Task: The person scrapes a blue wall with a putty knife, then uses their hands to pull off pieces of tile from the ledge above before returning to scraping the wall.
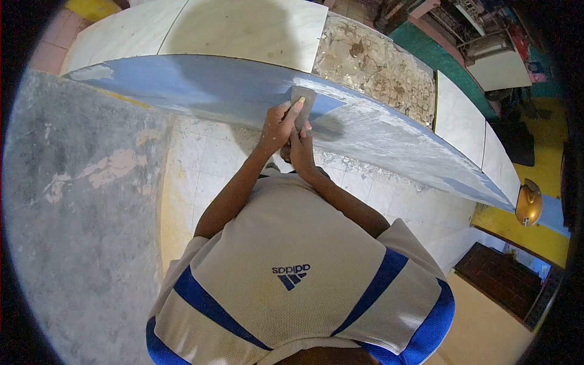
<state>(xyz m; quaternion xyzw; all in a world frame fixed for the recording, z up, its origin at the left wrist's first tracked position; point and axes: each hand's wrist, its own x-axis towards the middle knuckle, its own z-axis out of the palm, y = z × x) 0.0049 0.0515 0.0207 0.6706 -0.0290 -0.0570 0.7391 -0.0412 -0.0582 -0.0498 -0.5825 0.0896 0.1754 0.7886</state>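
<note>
A flat grey piece (303, 108), which looks like sandpaper or a thin pad, lies against the blue-painted face (225, 82) of the curved counter. My left hand (280, 126) is closed on it, with the thumb stretched over its surface. Just to the right, my right hand (301, 149) is closed around its lower end, with fingertips at its right edge. The two hands touch or nearly touch. Right of the grey piece the counter's face is streaked with whitish, scraped-looking patches. Pale dust marks the fingers.
White marble-like tiles (243, 30) top the counter, with a rough untiled patch (377, 67) between them. A gold helmet-like object (528, 202) is at the right end. Below are pale floor tiles (213, 161) and a worn grey surface (79, 225) at left. Household items fill the upper right.
</note>
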